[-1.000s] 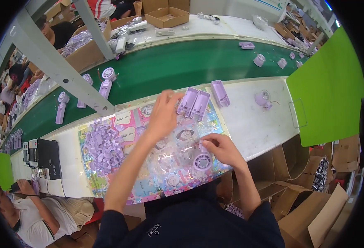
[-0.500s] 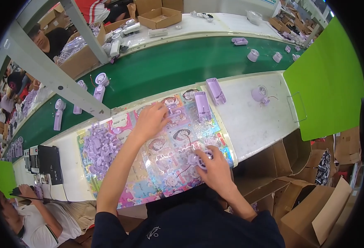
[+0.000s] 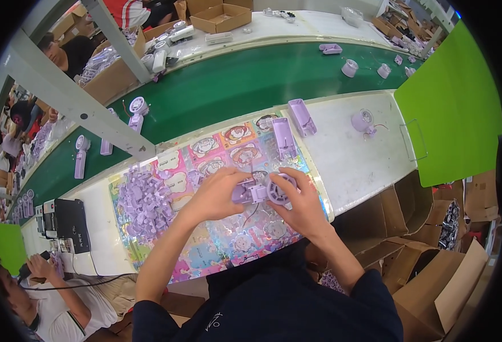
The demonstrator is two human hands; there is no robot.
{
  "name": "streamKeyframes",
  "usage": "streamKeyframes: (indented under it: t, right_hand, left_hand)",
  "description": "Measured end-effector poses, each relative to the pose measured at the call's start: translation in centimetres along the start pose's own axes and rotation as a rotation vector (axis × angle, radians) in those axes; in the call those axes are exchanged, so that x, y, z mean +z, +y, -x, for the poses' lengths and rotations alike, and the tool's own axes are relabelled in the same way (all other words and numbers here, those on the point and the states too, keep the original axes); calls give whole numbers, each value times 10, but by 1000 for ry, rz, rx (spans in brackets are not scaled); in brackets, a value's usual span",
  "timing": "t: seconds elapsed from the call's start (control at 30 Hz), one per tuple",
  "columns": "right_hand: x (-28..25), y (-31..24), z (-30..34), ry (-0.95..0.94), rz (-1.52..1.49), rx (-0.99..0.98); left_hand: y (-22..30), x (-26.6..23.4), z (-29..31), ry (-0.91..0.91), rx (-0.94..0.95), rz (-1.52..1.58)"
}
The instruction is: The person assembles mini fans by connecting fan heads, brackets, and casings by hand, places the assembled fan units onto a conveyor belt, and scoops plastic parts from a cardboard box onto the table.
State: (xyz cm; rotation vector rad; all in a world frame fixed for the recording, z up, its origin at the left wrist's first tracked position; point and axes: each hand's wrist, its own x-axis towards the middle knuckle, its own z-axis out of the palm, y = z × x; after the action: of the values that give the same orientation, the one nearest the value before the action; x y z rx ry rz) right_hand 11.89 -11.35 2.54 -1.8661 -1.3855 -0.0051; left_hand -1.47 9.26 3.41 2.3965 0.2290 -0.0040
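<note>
My right hand (image 3: 301,204) is closed around a lilac round fan head (image 3: 275,191), its ring facing up and a thin wire hanging below. My left hand (image 3: 219,195) pinches a small lilac plastic part (image 3: 241,193) against the neck of the fan head; the fingers partly hide where they meet. Both hands are over a colourful cartoon-printed mat (image 3: 205,256). On the mat's left lies a pile of small lilac parts (image 3: 143,199). Beyond the hands are two lilac handle shells, one on the mat (image 3: 285,139) and one at its far edge (image 3: 302,118).
Another fan head (image 3: 362,121) with a wire rests on the white tabletop (image 3: 342,151). A green conveyor belt (image 3: 222,85) carries lilac fans and parts behind. A metal post (image 3: 86,117) stands at left, a green panel (image 3: 456,108) at right. Cardboard boxes (image 3: 439,290) crowd the lower right.
My left hand has come back from the mat's far side toward the right hand, with a small lilac part. My right hand has raised the fan head slightly away from me, and the two pieces now meet.
</note>
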Motion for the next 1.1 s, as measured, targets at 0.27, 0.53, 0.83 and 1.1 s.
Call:
streamKeyframes:
  t: [0.27, 0.53, 0.83, 1.1]
  right_hand:
    - [-1, -14, -5, 0, 181, -121]
    - [-4, -15, -8, 3, 205, -146]
    - [-6, -25, -22, 72, 261, -211]
    - [-60, -156, -53, 29, -785, -847]
  left_hand:
    - [13, -6, 3, -33, 7, 139]
    - [15, 3, 1, 80, -39, 200]
    - [0, 21, 4, 221, -124, 445]
    - [-30, -37, -39, 337, -322, 480]
